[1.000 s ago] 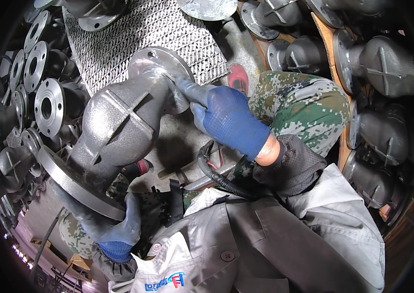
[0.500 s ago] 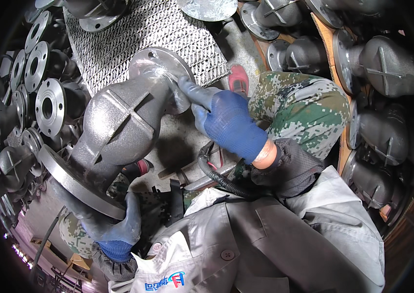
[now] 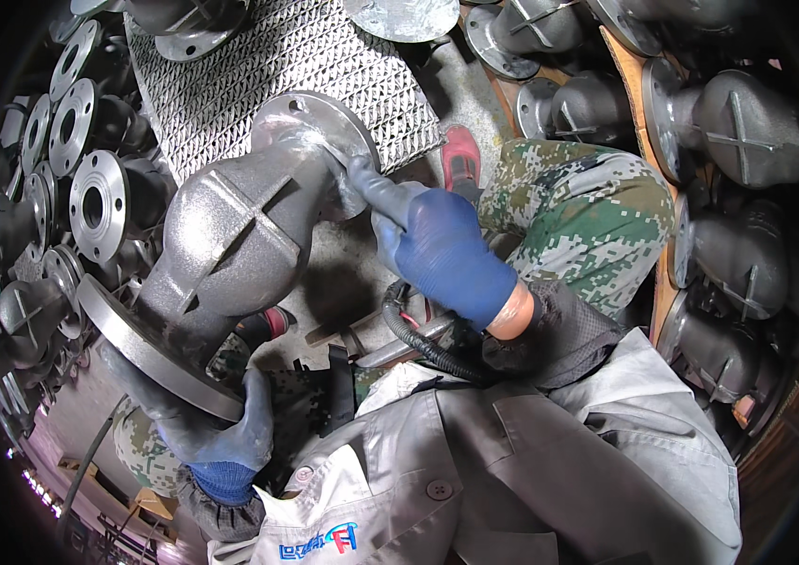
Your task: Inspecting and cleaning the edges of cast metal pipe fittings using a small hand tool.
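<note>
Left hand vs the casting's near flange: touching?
Touching. The head view shows the gloved left hand cupped against the near flange of the grey casting, thumb at the rim's end, no gap visible.

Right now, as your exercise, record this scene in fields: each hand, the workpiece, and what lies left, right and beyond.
Left hand: gloved, gripping the near flange
Right hand: gloved, index finger at the far flange
Workpiece: grey metal casting with raised cross ribs
Left: flanged castings
Right: similar castings beside brown boards
Beyond: metal mesh panel
</note>
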The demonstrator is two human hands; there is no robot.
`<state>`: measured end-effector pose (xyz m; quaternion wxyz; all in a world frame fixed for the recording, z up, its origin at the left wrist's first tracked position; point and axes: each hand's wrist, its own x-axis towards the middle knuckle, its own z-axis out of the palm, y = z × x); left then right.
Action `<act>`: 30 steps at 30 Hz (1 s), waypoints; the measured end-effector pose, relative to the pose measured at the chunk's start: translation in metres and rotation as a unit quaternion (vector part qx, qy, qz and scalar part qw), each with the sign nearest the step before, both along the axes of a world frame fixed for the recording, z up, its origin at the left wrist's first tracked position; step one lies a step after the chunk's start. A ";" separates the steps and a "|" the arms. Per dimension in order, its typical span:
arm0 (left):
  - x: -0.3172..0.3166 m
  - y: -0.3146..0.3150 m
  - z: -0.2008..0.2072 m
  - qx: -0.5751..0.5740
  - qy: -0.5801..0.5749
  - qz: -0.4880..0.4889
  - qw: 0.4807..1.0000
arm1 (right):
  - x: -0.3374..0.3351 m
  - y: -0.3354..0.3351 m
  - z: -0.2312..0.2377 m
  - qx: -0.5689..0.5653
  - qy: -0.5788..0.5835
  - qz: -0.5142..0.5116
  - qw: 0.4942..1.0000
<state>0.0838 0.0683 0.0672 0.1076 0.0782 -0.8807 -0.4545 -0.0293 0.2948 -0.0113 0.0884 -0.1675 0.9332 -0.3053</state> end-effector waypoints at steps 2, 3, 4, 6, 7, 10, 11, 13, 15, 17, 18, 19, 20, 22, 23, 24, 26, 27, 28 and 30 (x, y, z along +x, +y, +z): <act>-0.001 0.002 0.002 0.004 -0.009 -0.009 1.000 | -0.002 0.008 -0.010 -0.124 0.038 -0.017 0.991; 0.000 0.001 0.001 0.002 -0.010 -0.006 1.000 | -0.004 0.006 -0.005 -0.189 -0.102 -0.048 0.975; 0.000 0.001 0.000 0.001 -0.010 -0.005 1.000 | -0.008 0.004 0.004 -0.248 -0.239 -0.080 0.935; -0.001 0.001 0.001 0.011 -0.014 -0.003 1.000 | -0.021 -0.003 0.033 -0.263 -0.326 -0.142 0.897; 0.000 0.001 0.001 0.021 -0.018 0.001 1.000 | -0.024 -0.006 0.040 -0.275 -0.409 -0.202 0.847; 0.002 0.001 -0.002 0.039 0.003 0.007 0.999 | -0.028 -0.005 0.035 -0.318 -0.417 -0.200 0.827; 0.001 0.001 -0.002 0.039 0.003 0.006 0.999 | -0.027 -0.005 0.036 -0.318 -0.417 -0.200 0.828; 0.002 0.002 -0.002 0.015 0.003 0.012 1.000 | -0.025 -0.008 0.037 -0.287 -0.402 -0.199 0.847; 0.003 0.003 0.001 0.042 -0.018 0.015 0.999 | -0.027 -0.006 0.036 -0.305 -0.413 -0.189 0.837; 0.004 0.004 0.000 0.070 -0.040 0.017 0.997 | -0.031 -0.004 0.033 -0.324 -0.423 -0.180 0.827; 0.004 0.003 -0.002 0.069 -0.023 0.019 0.997 | -0.033 -0.003 0.031 -0.316 -0.421 -0.181 0.831; 0.005 0.002 -0.004 0.068 -0.007 0.021 0.997 | -0.035 -0.003 0.030 -0.308 -0.418 -0.181 0.835; 0.005 0.001 -0.003 0.068 -0.007 0.021 0.997 | -0.035 -0.004 0.030 -0.308 -0.419 -0.182 0.835; 0.003 0.000 0.002 0.001 -0.036 -0.006 0.999 | -0.038 -0.005 0.034 -0.283 -0.421 -0.184 0.842; 0.004 -0.001 0.001 0.001 -0.037 -0.006 0.999 | -0.037 -0.005 0.035 -0.282 -0.421 -0.184 0.842; 0.006 -0.002 -0.001 0.009 -0.034 -0.010 0.999 | -0.036 -0.007 0.036 -0.283 -0.417 -0.200 0.840; 0.007 -0.003 -0.001 0.017 -0.032 -0.013 0.999 | -0.032 -0.008 0.031 -0.284 -0.413 -0.215 0.838; 0.007 -0.003 -0.001 0.014 -0.038 -0.012 0.999 | -0.028 -0.008 0.021 -0.282 -0.362 -0.199 0.866; 0.007 -0.003 -0.001 0.012 -0.043 -0.012 0.999 | -0.025 -0.007 0.013 -0.280 -0.309 -0.182 0.891; 0.007 -0.002 -0.001 0.010 -0.040 -0.009 0.999 | -0.020 -0.004 0.006 -0.174 -0.178 -0.112 0.962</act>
